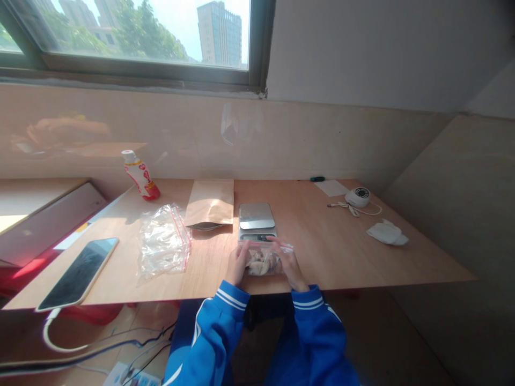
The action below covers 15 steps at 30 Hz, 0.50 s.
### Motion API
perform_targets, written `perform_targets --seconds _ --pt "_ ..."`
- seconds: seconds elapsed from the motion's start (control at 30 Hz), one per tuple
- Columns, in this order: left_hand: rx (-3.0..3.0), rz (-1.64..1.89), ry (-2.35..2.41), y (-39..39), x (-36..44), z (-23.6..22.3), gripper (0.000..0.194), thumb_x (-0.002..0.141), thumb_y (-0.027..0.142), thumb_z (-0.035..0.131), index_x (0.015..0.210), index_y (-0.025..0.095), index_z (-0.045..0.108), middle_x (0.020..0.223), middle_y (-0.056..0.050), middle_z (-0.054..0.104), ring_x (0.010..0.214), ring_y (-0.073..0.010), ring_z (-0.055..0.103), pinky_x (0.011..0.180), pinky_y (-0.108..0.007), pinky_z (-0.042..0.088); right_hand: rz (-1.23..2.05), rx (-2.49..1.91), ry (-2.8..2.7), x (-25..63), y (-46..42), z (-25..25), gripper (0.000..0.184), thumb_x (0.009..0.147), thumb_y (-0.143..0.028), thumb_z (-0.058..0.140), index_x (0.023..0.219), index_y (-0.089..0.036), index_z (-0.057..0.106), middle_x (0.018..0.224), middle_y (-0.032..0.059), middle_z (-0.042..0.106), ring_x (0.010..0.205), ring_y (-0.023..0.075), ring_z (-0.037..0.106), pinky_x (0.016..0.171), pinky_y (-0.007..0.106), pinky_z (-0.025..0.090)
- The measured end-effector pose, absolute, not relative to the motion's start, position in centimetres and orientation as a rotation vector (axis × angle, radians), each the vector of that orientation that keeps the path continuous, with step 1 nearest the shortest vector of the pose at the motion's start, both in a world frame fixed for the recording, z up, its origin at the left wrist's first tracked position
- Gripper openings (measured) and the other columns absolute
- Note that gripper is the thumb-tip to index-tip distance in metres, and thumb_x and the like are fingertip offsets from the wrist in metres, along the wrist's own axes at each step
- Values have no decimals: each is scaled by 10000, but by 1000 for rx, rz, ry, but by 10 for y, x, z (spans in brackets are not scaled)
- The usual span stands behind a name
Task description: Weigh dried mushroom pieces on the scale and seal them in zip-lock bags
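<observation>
A wooden desk stands against a beige panelled wall beneath a sunlit window.

Head-worn view, looking down at hands

Bright daylight comes through the window onto the worktop, casting soft shadows and pale glare across the glossy wall panel, while wide-angle distortion bends the frame's edges.

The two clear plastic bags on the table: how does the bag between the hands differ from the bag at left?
The bag between the hands holds pale food pieces, but the crumpled bag looks empty. The left hand and right hand touch the first bag; the second lies untouched. Both are clear plastic with red-lined edges.
</observation>
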<state>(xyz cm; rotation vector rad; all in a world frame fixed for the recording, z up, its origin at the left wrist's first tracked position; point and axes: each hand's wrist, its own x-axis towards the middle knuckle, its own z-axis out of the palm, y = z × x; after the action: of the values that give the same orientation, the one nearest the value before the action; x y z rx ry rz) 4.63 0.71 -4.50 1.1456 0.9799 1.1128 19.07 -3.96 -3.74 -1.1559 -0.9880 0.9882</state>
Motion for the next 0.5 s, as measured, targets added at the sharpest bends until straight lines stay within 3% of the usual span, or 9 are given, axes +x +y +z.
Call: perform_targets --seconds 0.07,0.17,0.37,0.5 --pt "1051 1171 950 6 47 -39 496 831 555 474 861 118 706 854 -108 727 854 -236 672 813 -355 508 951 -1161 -903 193 -40 -38 451 817 -566 537 1064 -206 648 893 32 706 885 208 650 820 319 504" --pt "1003 1254 987 3 48 -29 495 825 550 472 792 113 702 812 -114 724 820 -242 675 821 -375 509 945 -1204 -809 196 -37 -44 500 812 -628 495 958 -188 682 872 52 713 862 222 656 781 318 512" --pt "963 1283 1002 2 47 -29 471 813 547 486 766 124 688 777 -103 723 755 -230 677 747 -354 524 983 -1203 -783 197 -34 -54 513 770 -633 562 901 -161 713 696 46 703 667 196 659 650 299 518" --pt "951 1300 1012 3 47 -30 450 800 540 510 752 127 683 779 -101 721 774 -225 675 760 -349 522 1022 -1168 -748 197 -35 -52 502 763 -622 579 911 -162 716 717 51 711 685 203 667 634 300 520"
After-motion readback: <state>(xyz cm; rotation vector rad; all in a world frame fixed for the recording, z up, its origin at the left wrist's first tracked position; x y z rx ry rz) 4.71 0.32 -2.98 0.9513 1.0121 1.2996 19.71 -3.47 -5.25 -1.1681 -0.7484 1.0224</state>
